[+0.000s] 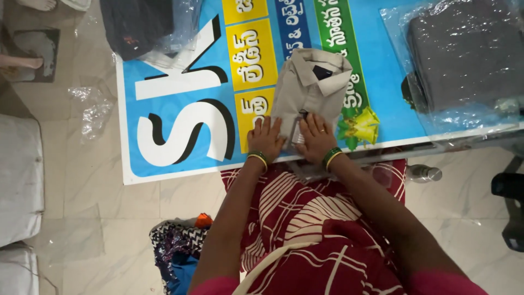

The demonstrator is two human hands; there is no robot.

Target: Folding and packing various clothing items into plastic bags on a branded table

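A folded beige shirt (310,87) with a dark label at its collar lies on a large blue printed banner (174,71) spread on the floor. My left hand (266,139) rests flat on the shirt's near left edge, fingers spread. My right hand (316,137) presses flat on the shirt's near right part, beside a small tag. Both wrists carry green and gold bangles. Neither hand grips anything.
A dark folded garment in a clear plastic bag (464,54) lies at the right on the banner. Another bagged dark garment (142,24) sits at the top left. A plastic bottle (424,173), loose plastic wrap (95,109), a patterned cloth (174,246) and another person's foot (19,62) are around.
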